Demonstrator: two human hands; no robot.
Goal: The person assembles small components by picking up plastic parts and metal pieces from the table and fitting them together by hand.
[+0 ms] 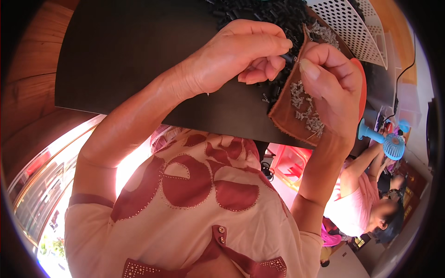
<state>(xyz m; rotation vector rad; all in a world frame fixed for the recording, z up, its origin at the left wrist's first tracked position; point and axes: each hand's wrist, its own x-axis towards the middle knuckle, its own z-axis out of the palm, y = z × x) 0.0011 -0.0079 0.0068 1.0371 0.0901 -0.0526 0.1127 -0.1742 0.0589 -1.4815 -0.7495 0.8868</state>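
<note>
My left hand (pixel 252 53) is closed in a pinch on a small black tube (pixel 289 58), which points toward my right hand. Between the thumb and fingertip of my right hand (pixel 333 85) is a small metal spring (pixel 297 60), close to the tube's end. Whether spring and tube touch I cannot tell. Under my right hand lies a brown cloth (pixel 282 110) with several loose springs (pixel 301 104) scattered over it. A heap of black tubes (pixel 252 10) covers the far part of the dark table (pixel 139 44), just beyond my left hand.
A white perforated basket (pixel 345 28) stands at the far right, beside more springs (pixel 324 33). Past the table's right side are a blue fan (pixel 394 146) and a seated person in pink (pixel 354 204). A red stool (pixel 291 162) shows below the table's near edge.
</note>
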